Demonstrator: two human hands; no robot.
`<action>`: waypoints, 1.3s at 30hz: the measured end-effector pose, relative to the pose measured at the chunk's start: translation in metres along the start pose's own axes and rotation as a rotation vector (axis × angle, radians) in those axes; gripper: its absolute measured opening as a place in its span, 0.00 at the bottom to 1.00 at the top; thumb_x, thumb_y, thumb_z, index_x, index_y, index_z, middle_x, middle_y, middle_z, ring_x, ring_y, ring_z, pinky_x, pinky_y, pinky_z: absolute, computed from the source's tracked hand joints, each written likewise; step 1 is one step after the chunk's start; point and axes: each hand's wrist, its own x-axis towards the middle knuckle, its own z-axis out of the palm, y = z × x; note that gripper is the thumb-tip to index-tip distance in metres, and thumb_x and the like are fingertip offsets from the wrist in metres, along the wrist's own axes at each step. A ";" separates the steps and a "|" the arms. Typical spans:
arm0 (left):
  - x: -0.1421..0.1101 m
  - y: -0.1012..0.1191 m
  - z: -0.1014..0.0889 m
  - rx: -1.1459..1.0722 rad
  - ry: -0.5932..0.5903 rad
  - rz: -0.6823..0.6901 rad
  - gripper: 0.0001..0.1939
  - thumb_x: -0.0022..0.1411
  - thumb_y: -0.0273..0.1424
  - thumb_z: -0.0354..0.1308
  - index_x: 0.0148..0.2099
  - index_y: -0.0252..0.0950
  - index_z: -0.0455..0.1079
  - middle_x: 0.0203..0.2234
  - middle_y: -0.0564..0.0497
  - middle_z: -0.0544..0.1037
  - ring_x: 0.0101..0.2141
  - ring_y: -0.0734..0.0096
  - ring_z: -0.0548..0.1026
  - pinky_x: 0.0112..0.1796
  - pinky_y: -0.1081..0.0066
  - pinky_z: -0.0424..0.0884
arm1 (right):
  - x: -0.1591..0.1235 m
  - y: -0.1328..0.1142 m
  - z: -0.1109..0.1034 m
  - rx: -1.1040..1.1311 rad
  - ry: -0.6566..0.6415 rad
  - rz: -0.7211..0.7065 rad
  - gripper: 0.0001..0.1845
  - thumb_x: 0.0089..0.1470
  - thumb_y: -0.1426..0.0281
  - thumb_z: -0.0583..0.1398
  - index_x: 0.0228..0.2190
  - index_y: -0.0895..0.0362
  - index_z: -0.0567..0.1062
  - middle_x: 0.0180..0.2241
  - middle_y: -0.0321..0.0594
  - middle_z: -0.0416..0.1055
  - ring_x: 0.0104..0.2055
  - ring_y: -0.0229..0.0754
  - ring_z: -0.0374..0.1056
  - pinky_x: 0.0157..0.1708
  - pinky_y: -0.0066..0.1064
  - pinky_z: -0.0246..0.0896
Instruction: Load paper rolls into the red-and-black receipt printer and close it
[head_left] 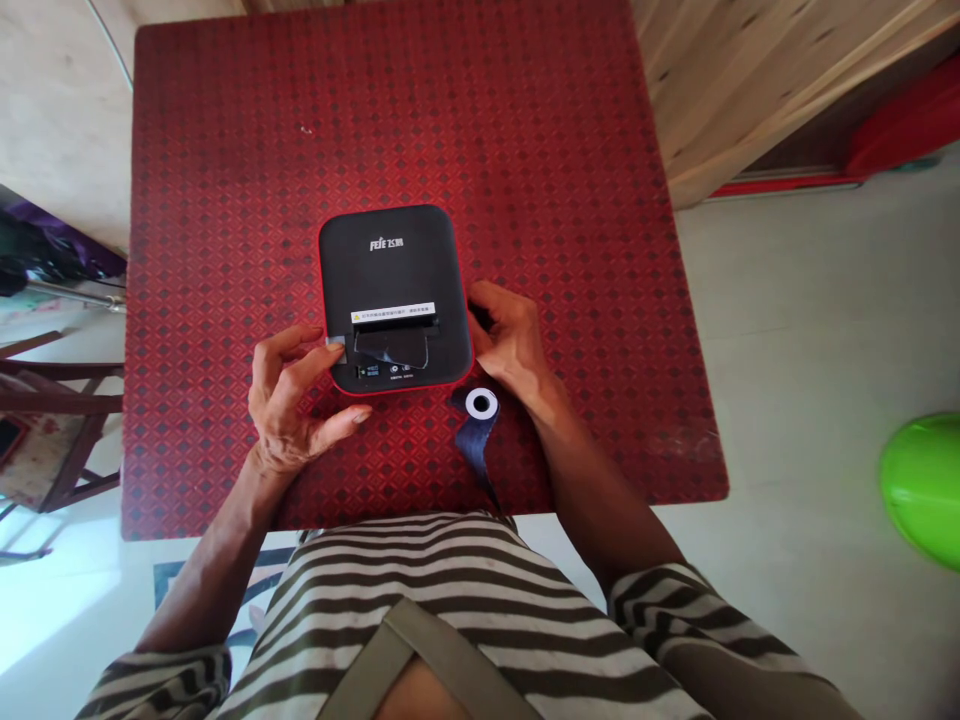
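A black label printer (390, 275) with a red rim and a white logo lies flat on the table. From the slot in its top sticks a short dark, shiny strip (391, 348). My left hand (292, 395) is open at the printer's near left corner. Its index fingertip touches a grey tab (336, 349) there, and the thumb is spread apart below. On the other side, my right hand (514, 335) has its fingers curled against the printer's right edge; the fingertips are partly hidden. A dark blue ribbon roll (481, 404) with a white core stands just below that hand, its tail trailing toward me.
The table (585, 250) has a red patterned cover. A tiny pale scrap (306, 129) lies on its far part. A wooden chair (60, 420) stands at the left, and a bright green rounded object (926, 490) is on the right.
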 end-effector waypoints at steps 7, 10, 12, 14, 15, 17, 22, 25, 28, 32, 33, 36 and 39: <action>-0.002 -0.005 0.004 0.005 0.007 -0.025 0.32 0.66 0.57 0.68 0.61 0.42 0.73 0.49 0.46 0.79 0.48 0.60 0.81 0.48 0.59 0.80 | -0.001 0.001 0.001 -0.039 0.007 0.014 0.11 0.70 0.62 0.61 0.36 0.51 0.81 0.35 0.38 0.80 0.38 0.45 0.77 0.41 0.39 0.71; -0.001 -0.005 0.006 -0.033 0.013 -0.025 0.32 0.65 0.54 0.71 0.62 0.42 0.73 0.49 0.46 0.79 0.48 0.60 0.81 0.49 0.59 0.80 | -0.001 0.003 0.000 -0.042 -0.004 0.036 0.11 0.69 0.63 0.62 0.36 0.50 0.82 0.35 0.38 0.82 0.38 0.45 0.78 0.42 0.39 0.72; -0.001 -0.004 0.006 -0.044 0.015 -0.007 0.32 0.66 0.53 0.70 0.64 0.42 0.72 0.50 0.45 0.79 0.48 0.59 0.80 0.49 0.59 0.80 | -0.001 -0.001 -0.004 -0.043 0.030 0.039 0.10 0.69 0.65 0.61 0.36 0.50 0.83 0.37 0.38 0.84 0.39 0.45 0.79 0.41 0.38 0.73; -0.001 -0.004 0.007 -0.037 0.021 0.017 0.32 0.68 0.53 0.68 0.65 0.41 0.71 0.51 0.44 0.78 0.49 0.59 0.80 0.50 0.59 0.79 | 0.001 -0.016 -0.012 -0.109 0.107 0.024 0.09 0.69 0.66 0.62 0.38 0.50 0.83 0.38 0.38 0.84 0.39 0.44 0.79 0.40 0.38 0.73; 0.000 -0.004 0.007 -0.028 0.025 0.029 0.32 0.69 0.53 0.67 0.66 0.41 0.71 0.51 0.44 0.78 0.50 0.59 0.80 0.50 0.59 0.79 | 0.003 -0.028 -0.017 -0.166 0.144 0.004 0.09 0.70 0.65 0.62 0.38 0.50 0.83 0.38 0.38 0.84 0.38 0.44 0.79 0.40 0.38 0.74; 0.000 -0.004 0.008 -0.006 0.026 0.046 0.33 0.69 0.54 0.66 0.67 0.42 0.69 0.52 0.44 0.77 0.50 0.58 0.79 0.51 0.58 0.79 | 0.010 -0.058 -0.025 -0.288 0.159 -0.066 0.09 0.72 0.63 0.62 0.40 0.48 0.84 0.38 0.38 0.84 0.37 0.44 0.78 0.40 0.38 0.75; -0.002 -0.004 0.008 -0.012 0.011 0.055 0.35 0.69 0.53 0.67 0.70 0.43 0.67 0.53 0.44 0.77 0.52 0.58 0.80 0.52 0.58 0.80 | 0.043 -0.108 -0.011 -0.522 -0.204 -0.306 0.10 0.73 0.71 0.59 0.44 0.51 0.83 0.46 0.43 0.84 0.51 0.48 0.79 0.56 0.42 0.75; -0.005 -0.003 0.008 -0.031 0.005 0.041 0.36 0.69 0.50 0.69 0.71 0.43 0.66 0.55 0.44 0.78 0.53 0.57 0.81 0.53 0.58 0.81 | 0.065 -0.094 0.018 -0.588 -0.328 -0.309 0.10 0.71 0.75 0.60 0.41 0.56 0.82 0.43 0.45 0.82 0.51 0.50 0.78 0.56 0.43 0.74; -0.008 -0.002 0.008 -0.031 0.001 0.032 0.36 0.70 0.49 0.68 0.73 0.42 0.64 0.54 0.43 0.79 0.53 0.58 0.81 0.52 0.59 0.83 | 0.081 -0.063 0.041 -0.519 -0.305 -0.300 0.10 0.68 0.75 0.64 0.33 0.55 0.81 0.32 0.42 0.77 0.45 0.50 0.79 0.53 0.43 0.74; -0.010 0.000 0.008 -0.011 -0.022 0.012 0.35 0.71 0.50 0.66 0.72 0.43 0.64 0.55 0.43 0.78 0.53 0.58 0.82 0.53 0.58 0.83 | 0.094 -0.041 0.047 -0.416 -0.370 -0.297 0.14 0.64 0.76 0.66 0.26 0.54 0.77 0.25 0.40 0.70 0.42 0.52 0.78 0.54 0.49 0.73; -0.010 0.000 0.008 -0.008 -0.027 0.005 0.34 0.71 0.50 0.65 0.72 0.43 0.64 0.55 0.43 0.78 0.53 0.58 0.82 0.53 0.58 0.83 | 0.095 -0.043 0.045 -0.398 -0.394 -0.288 0.13 0.63 0.76 0.67 0.26 0.54 0.77 0.25 0.40 0.70 0.42 0.52 0.78 0.55 0.50 0.73; -0.009 -0.001 0.008 -0.016 -0.034 0.009 0.33 0.72 0.48 0.65 0.72 0.41 0.65 0.55 0.42 0.78 0.53 0.59 0.81 0.53 0.59 0.83 | 0.088 -0.068 0.028 -0.378 -0.405 -0.259 0.08 0.62 0.74 0.69 0.31 0.53 0.78 0.32 0.40 0.76 0.45 0.52 0.78 0.57 0.50 0.73; -0.008 -0.002 0.008 -0.015 -0.032 0.031 0.33 0.72 0.47 0.65 0.72 0.41 0.64 0.54 0.42 0.78 0.54 0.58 0.81 0.52 0.59 0.83 | 0.071 -0.108 -0.003 -0.400 -0.365 -0.260 0.05 0.60 0.72 0.70 0.38 0.52 0.80 0.39 0.40 0.81 0.49 0.52 0.78 0.57 0.48 0.73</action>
